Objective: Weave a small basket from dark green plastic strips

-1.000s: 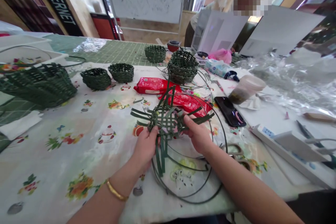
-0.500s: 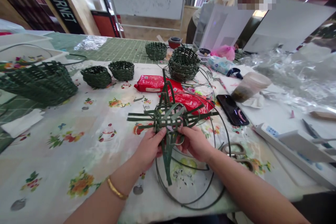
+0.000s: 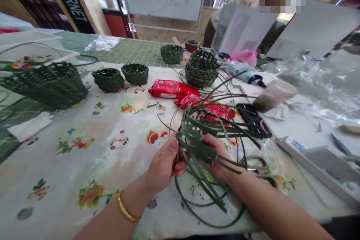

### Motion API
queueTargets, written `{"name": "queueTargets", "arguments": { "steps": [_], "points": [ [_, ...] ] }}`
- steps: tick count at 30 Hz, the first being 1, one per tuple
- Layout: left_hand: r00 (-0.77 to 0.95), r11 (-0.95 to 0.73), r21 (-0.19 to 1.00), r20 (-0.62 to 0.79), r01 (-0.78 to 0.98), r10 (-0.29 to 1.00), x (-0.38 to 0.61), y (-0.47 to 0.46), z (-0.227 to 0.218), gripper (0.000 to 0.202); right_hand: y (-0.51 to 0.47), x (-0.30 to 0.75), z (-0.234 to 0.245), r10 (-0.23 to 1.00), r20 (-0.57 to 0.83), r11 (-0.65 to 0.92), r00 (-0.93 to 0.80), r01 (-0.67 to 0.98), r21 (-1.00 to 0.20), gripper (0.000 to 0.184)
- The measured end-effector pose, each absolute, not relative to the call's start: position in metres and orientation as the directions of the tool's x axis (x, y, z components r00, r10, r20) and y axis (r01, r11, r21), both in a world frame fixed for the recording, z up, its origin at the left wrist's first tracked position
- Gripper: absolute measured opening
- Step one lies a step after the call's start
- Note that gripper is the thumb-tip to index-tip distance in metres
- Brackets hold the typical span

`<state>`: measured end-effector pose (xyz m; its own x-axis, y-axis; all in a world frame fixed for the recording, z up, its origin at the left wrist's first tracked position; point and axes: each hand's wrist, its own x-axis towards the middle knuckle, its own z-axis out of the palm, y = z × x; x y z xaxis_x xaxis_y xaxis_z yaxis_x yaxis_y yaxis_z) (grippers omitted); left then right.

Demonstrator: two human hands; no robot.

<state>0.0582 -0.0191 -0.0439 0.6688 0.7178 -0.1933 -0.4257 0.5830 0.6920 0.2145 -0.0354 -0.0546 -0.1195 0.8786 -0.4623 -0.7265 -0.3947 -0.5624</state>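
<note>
A half-woven basket [image 3: 194, 131] of flat dark-green strips is held above the table, tipped on its side with its loose strip ends fanning out to the right. My left hand [image 3: 165, 161] is closed on its left edge, thumb on top. My right hand [image 3: 218, 153] grips it from the right among the loose strips, which partly cover the fingers. A thin green cord [image 3: 209, 227] lies in wide loops on the cloth beneath. Close to my right forearm are scissors [image 3: 260, 170], partly hidden.
Finished green baskets stand behind: a large one [image 3: 53, 86], small ones [image 3: 108, 79] and a stack [image 3: 201, 69]. Red packets [image 3: 168, 89] lie just beyond my hands. To the right are a phone [image 3: 253, 120], a plastic cup [image 3: 275, 95] and a power strip [image 3: 309, 161]. A person stands beyond the table.
The basket has been turned from facing me with strips spread like a cross to lying sideways, strips pointing right. Both hands have shifted their hold slightly. The view has swung a little left.
</note>
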Motion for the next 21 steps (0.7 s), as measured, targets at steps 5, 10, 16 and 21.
{"name": "queueTargets", "arguments": {
  "steps": [5, 10, 16, 21],
  "points": [
    [0.709, 0.630, 0.661, -0.205, -0.409, 0.675, 0.061, -0.021, -0.045, 0.032, -0.036, 0.214, -0.059, 0.871, -0.443, -0.453, -0.211, -0.693, -0.561, 0.034],
    [0.788, 0.573, 0.730, -0.077, -0.373, 0.611, 0.058, -0.017, -0.039, 0.049, -0.038, 0.214, -0.054, 0.846, -0.441, -0.527, -0.299, -0.588, -0.613, 0.038],
    [0.691, 0.427, 0.860, -0.129, -0.279, 0.711, 0.060, -0.018, -0.039, 0.066, -0.038, 0.217, -0.063, 0.815, -0.526, -0.571, -0.242, -0.484, -0.662, 0.043],
    [0.553, 0.101, 0.993, -0.053, -0.055, 0.832, 0.059, -0.024, -0.038, 0.044, -0.036, 0.211, -0.062, 0.799, -0.545, -0.600, -0.255, -0.412, -0.686, 0.043]
  ]
}}
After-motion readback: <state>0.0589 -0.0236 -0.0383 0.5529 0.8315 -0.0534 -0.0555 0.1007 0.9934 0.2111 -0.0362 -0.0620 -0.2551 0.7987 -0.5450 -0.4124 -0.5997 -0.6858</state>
